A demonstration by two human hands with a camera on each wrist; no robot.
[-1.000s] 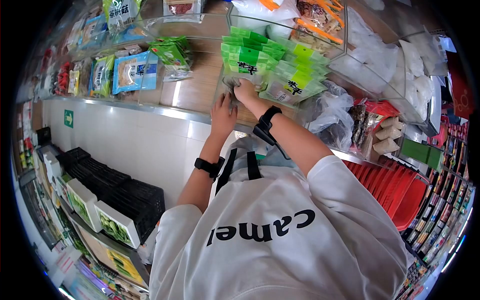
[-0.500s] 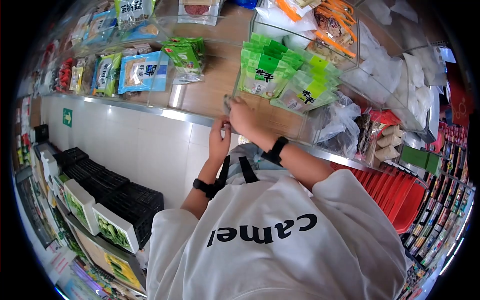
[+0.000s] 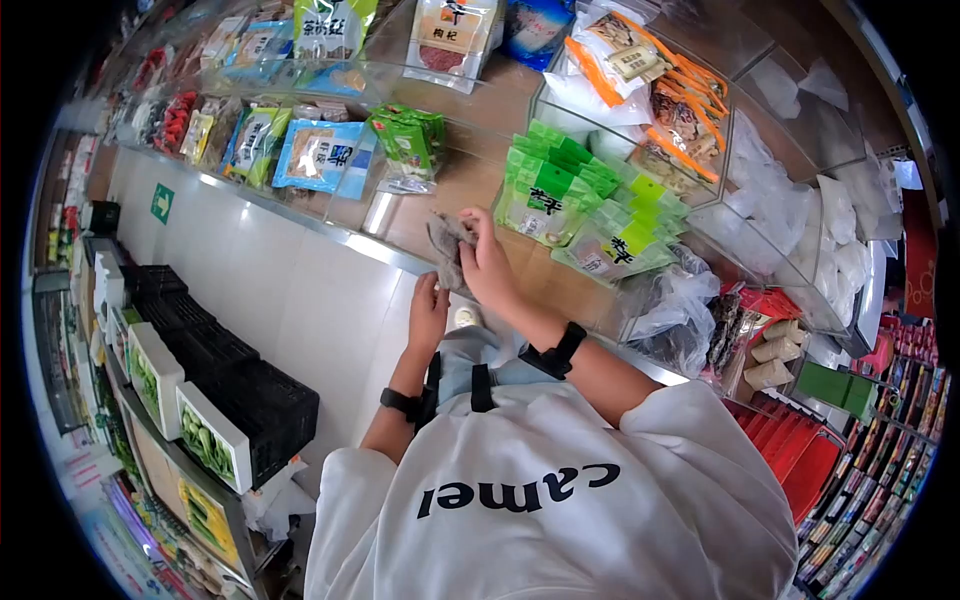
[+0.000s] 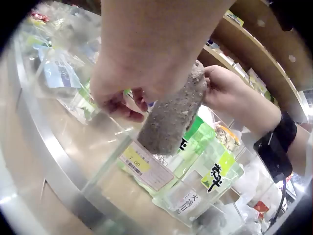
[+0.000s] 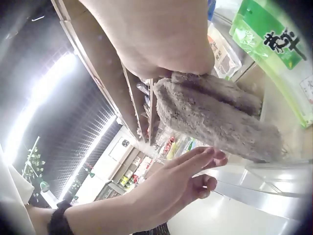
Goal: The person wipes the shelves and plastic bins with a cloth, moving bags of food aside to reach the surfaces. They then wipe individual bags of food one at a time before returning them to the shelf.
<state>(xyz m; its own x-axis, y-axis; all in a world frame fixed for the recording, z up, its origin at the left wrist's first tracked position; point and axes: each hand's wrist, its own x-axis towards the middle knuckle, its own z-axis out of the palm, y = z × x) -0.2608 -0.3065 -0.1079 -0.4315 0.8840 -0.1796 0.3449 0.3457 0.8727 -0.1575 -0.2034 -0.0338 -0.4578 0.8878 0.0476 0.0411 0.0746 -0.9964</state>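
My right hand [image 3: 486, 268] grips a grey, fuzzy cloth [image 3: 446, 246] over the front of the display shelf. In the right wrist view the cloth [image 5: 215, 115] hangs in two thick folds below the palm. My left hand [image 3: 428, 312] is just beside its lower end, fingers loosely bent with nothing in them. From the right wrist, the left hand [image 5: 171, 183] shows thumb and fingers apart, under the cloth. The left wrist view shows the cloth [image 4: 168, 115] partly covered by the left forearm. Green-topped packets [image 3: 540, 195] stand upright to the right of the right hand.
Clear dividers split the shelf [image 3: 480, 200]; a metal edge [image 3: 370, 245] runs along its front. Blue packets [image 3: 322, 158] and small green packets [image 3: 408, 145] lie left. Plastic bags [image 3: 672, 315] fill the right compartment. Black crates [image 3: 230, 390] and red baskets [image 3: 790, 450] stand below.
The right hand has brought the cloth from the shelf floor by the green packets back toward the front edge. The left hand has drawn back too. The head view has shifted.
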